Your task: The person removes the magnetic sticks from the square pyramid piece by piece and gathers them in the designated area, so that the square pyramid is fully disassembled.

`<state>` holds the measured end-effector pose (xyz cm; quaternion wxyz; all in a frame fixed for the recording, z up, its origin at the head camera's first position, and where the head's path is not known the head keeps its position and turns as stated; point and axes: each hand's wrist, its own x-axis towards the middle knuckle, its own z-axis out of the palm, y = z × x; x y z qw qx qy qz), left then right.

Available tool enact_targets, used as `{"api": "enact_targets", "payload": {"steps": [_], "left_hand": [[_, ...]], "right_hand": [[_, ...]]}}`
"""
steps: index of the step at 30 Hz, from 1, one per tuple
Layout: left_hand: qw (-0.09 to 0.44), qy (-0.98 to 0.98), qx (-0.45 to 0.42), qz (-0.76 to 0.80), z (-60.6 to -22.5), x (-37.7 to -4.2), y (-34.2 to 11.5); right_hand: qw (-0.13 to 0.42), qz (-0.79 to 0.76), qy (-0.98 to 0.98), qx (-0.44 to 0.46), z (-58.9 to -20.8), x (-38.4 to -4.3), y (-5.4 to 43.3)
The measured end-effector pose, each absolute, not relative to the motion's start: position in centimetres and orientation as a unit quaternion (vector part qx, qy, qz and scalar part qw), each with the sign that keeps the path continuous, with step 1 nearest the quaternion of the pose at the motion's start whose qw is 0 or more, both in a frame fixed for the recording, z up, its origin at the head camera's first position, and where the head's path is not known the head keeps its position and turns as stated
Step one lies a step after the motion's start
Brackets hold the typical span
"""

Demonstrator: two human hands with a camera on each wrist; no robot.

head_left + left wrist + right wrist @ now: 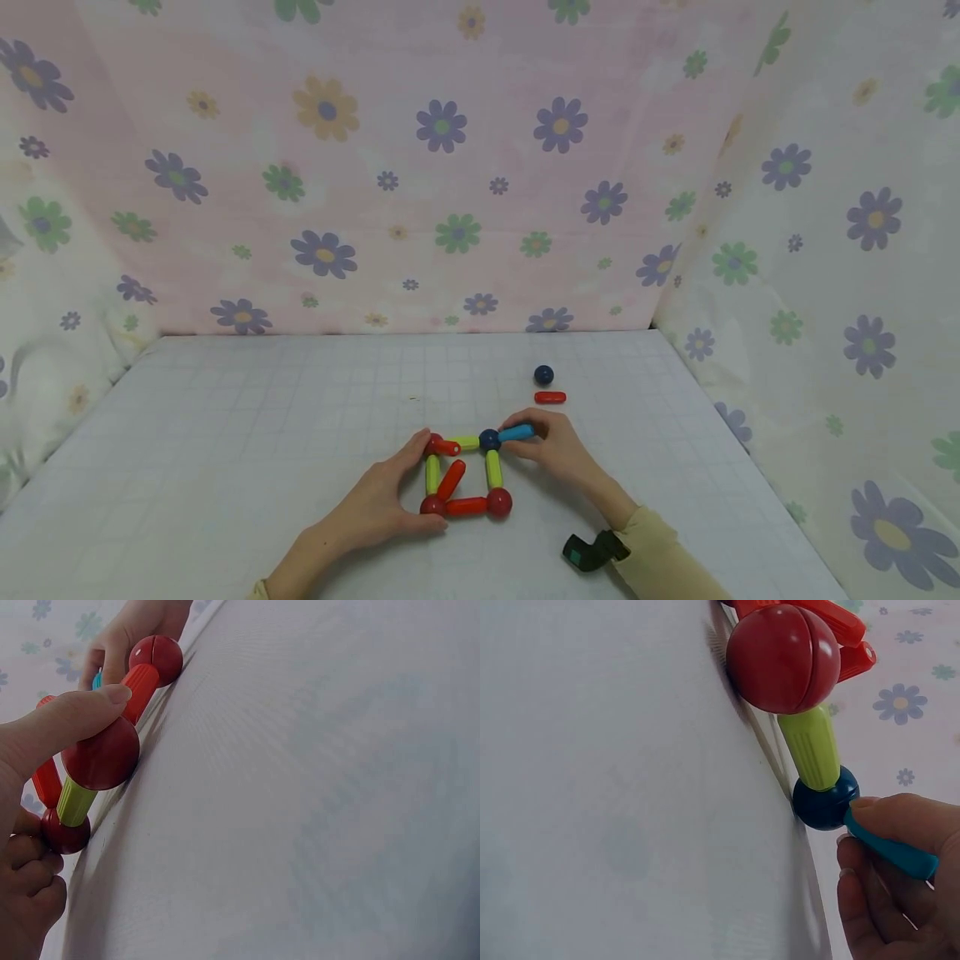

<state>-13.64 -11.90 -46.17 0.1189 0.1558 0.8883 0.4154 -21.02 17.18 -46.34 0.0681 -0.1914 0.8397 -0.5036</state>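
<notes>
A four-sided frame of magnetic sticks and balls lies on the table. Its near side is a red stick (467,506) between two red balls, while yellow-green sticks (493,469) form the other sides. From the left, my left hand (378,500) grips the frame, thumb on the near-left red ball (101,754) and fingers at the far-left red ball (66,831). Two more red sticks rise from these left balls. My right hand (558,450) pinches a blue magnetic stick (894,851) between thumb and fingers; one end meets the dark blue ball (826,799) at the far-right corner.
Beyond the right hand lie a loose red stick (551,397) and a loose dark blue ball (543,375). A black wrist device (592,552) sits by the right sleeve. Flowered cloth (405,167) closes off the back and sides of the white table (225,417).
</notes>
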Motion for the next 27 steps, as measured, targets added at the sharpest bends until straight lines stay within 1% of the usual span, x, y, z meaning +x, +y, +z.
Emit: {"api": "enact_targets", "payload": {"steps": [6, 15, 27], "left_hand": [[0.116, 0.888, 0.158, 0.416, -46.2, -13.6, -11.9], [0.110, 0.888, 0.164, 0.416, -46.3, -13.6, -11.9], [0.105, 0.890, 0.165, 0.411, -46.2, -13.5, -11.9]], "right_hand": [[0.070, -0.498, 0.847, -0.174, -46.9, -21.1, 17.4], [0.077, -0.504, 0.840, -0.184, -47.3, -21.1, 17.9], [0.044, -0.479, 0.861, -0.167, -47.6, -20.9, 17.4]]}}
